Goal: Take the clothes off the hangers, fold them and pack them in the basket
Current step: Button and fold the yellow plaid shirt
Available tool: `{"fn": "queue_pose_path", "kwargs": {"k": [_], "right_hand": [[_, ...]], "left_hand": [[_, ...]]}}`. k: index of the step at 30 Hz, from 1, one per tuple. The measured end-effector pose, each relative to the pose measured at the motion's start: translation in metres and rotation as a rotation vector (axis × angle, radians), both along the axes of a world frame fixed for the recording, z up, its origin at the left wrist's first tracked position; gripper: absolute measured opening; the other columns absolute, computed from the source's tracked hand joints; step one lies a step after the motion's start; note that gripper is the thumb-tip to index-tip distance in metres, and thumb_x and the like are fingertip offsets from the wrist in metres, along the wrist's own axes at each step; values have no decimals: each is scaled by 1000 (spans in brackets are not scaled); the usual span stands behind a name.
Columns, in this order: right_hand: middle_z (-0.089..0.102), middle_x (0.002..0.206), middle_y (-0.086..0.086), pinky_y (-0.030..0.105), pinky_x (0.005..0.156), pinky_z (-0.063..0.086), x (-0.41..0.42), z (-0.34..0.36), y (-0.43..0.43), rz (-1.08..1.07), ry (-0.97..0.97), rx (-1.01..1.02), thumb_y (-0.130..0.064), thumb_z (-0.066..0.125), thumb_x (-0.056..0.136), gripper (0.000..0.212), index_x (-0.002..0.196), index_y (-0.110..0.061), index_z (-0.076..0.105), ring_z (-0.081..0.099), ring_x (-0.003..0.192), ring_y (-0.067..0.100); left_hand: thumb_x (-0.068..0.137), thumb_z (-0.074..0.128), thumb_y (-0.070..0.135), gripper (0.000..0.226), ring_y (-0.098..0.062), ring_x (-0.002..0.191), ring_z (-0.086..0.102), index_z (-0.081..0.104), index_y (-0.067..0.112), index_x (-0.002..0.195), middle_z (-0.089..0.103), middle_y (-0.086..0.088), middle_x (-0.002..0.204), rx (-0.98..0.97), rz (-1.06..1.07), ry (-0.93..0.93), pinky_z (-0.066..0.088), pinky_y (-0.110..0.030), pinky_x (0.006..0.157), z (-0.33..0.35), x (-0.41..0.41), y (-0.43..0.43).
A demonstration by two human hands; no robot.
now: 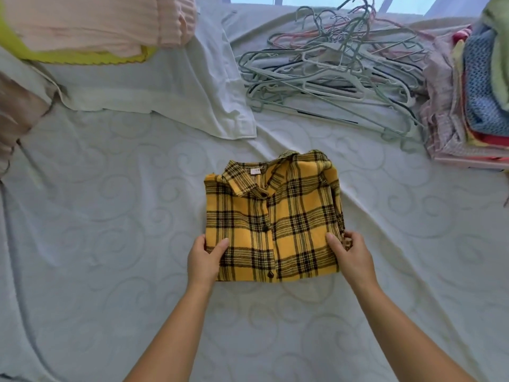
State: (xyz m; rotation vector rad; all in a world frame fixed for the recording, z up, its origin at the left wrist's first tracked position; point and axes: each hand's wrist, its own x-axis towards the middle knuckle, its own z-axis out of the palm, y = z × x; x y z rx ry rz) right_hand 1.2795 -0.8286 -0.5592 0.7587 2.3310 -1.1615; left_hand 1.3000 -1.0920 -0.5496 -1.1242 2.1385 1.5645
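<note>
A: What have you got on the head camera?

B: I see a yellow plaid shirt (274,216) folded into a neat rectangle, collar away from me, lying flat on the white bedsheet (110,244) near the middle of the view.

A: And the hands?

B: Both are on its near edge. The left hand (205,257) grips the near left corner, thumb on top of the fabric and fingers tucked under. The right hand (348,253) grips the near right corner the same way, thumb on top, fingers curled round the side.

A: Where is the basket?

B: At the far left there is a yellow-green basket (91,57) with pink folded clothes (96,20) in it, well apart from the shirt. A white garment (170,86) lies spread just beside it.

A: Anything else?

B: A pile of empty hangers (338,67) sits at the far side, mostly pale grey-green with 1 or 2 pinkish. At the right edge is a stack of folded clothes (473,106), touching the hangers.
</note>
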Motion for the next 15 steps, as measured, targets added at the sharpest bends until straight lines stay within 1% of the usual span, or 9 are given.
{"fn": "queue_pose_path", "kwargs": {"k": [2, 3, 6, 8, 9, 11, 13, 14, 15], "right_hand": [[55, 116, 3, 44, 93, 44, -4, 2, -2, 137, 65, 153, -52, 52, 87, 53, 123, -14, 50, 51, 110, 22], [51, 118, 4, 45, 97, 40, -7, 4, -4, 187, 106, 229, -51, 53, 87, 52, 123, -13, 50, 47, 113, 23], [42, 121, 8, 42, 101, 35, -31, 16, -16, 137, 304, 273, -45, 58, 86, 53, 124, -10, 46, 39, 116, 23], [43, 119, 8, 39, 99, 37, -64, 23, -27, 105, 375, 240, -47, 59, 85, 54, 121, -8, 47, 40, 113, 21], [44, 119, 6, 38, 99, 38, -82, 25, -33, 114, 334, 216, -49, 59, 84, 56, 121, -9, 47, 41, 113, 20], [51, 114, 3, 39, 94, 43, -113, 26, -45, 122, 166, 111, -49, 61, 83, 52, 118, -13, 51, 48, 109, 20], [60, 94, 5, 40, 82, 49, -126, 28, -49, 81, 86, -95, -36, 62, 85, 23, 96, -16, 59, 60, 93, 24], [60, 85, 6, 38, 75, 51, -128, 31, -46, 25, 112, -240, -30, 60, 88, 13, 87, -17, 60, 62, 83, 24], [60, 79, 5, 34, 69, 53, -127, 34, -40, -56, 161, -382, -25, 56, 91, 11, 83, -18, 59, 62, 74, 20]], "left_hand": [[90, 59, 28, 11, -22, 104, 59, 57, 22, 98, 63, 4, 99, 77, -13, 39, 48, -35, 87, 3, -8, 0], [91, 55, 33, 18, -21, 111, 56, 54, 23, 106, 61, 6, 108, 117, -16, 40, 45, -34, 91, 2, -11, -2], [84, 47, 60, 67, -20, 133, 36, 30, 28, 140, 38, 5, 143, 226, 28, -22, 30, -40, 108, -3, -20, -8], [62, 51, 82, 97, -22, 133, 37, 29, 31, 142, 38, 3, 146, 306, 39, -58, 30, -50, 110, -6, -23, -12], [53, 52, 88, 107, -22, 131, 40, 30, 32, 141, 41, 3, 145, 323, 31, -74, 32, -52, 108, -8, -24, -13], [49, 53, 89, 111, -24, 130, 42, 31, 31, 141, 45, 1, 142, 314, 24, -92, 35, -53, 107, -11, -24, -14], [50, 57, 85, 108, -25, 126, 46, 34, 29, 139, 50, -1, 137, 317, 29, -83, 38, -53, 104, -8, -24, -11], [55, 61, 81, 98, -25, 123, 50, 38, 30, 136, 54, -1, 133, 337, 43, -63, 41, -52, 102, -8, -24, -11], [66, 64, 69, 79, -24, 118, 54, 43, 30, 131, 59, -1, 127, 377, 73, -28, 44, -50, 99, -7, -24, -9]]}}
